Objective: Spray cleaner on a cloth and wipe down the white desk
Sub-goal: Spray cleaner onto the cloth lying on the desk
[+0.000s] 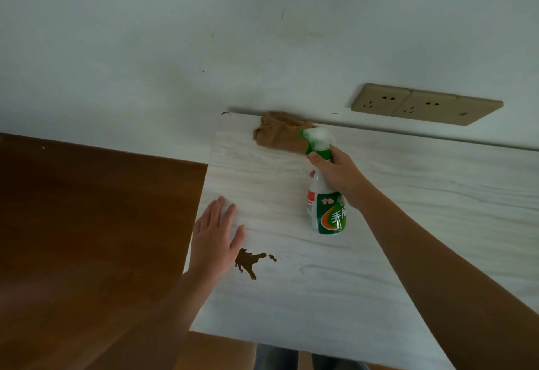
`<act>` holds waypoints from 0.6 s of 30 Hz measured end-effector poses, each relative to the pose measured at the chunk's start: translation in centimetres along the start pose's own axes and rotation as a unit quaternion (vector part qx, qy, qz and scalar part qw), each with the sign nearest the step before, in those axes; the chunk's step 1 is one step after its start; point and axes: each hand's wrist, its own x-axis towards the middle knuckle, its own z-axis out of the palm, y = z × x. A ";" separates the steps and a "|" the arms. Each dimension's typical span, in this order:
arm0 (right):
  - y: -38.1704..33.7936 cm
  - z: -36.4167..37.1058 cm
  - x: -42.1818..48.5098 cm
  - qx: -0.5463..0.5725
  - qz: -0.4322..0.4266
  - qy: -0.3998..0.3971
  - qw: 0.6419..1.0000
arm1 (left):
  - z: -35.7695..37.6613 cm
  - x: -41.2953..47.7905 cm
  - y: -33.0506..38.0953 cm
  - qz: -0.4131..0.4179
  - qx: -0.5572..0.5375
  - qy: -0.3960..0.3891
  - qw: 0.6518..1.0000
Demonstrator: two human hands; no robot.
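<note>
1. We see one tan cloth (277, 133), soft and crumpled into a loose heap. It lies at the far edge of the desk, against the wall and near the desk's far left corner.
2. One spray bottle (326, 215) of white plastic, with a glossy green label and a green-and-white trigger head, is tilted with its nozzle right at the cloth.
3. The right hand (338, 177) grips the bottle's neck, fingers curled round it just below the trigger. We cannot tell whether the bottle's base touches the desk.
4. The left hand (214, 244) lies flat on the desk near its left edge, fingers straight and slightly spread, holding nothing.
5. Just beside that hand's thumb is one dark brown stain (249, 261), splattered in shape, with a small separate drop to its right.
6. The desk (379, 267) is one smooth white top with faint grey wood grain and straight edges.
7. To its left spreads a brown, polished wooden surface (87, 223).
8. Behind the desk stands a plain pale wall (175, 48) with a few small dark marks.
9. On the wall, above the desk's far edge, are two beige socket panels (425, 104) side by side.
</note>
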 end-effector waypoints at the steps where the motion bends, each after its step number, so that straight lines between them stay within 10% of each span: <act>1: -0.3 0.0 0.1 0.001 -0.006 -0.007 1.000 | -0.1 0.0 0.0 0.003 0.000 0.003 1.000; 18: -1.2 1.5 0.9 -0.042 -0.026 -0.002 0.999 | 0.3 -0.1 -1.5 0.048 0.035 0.005 0.998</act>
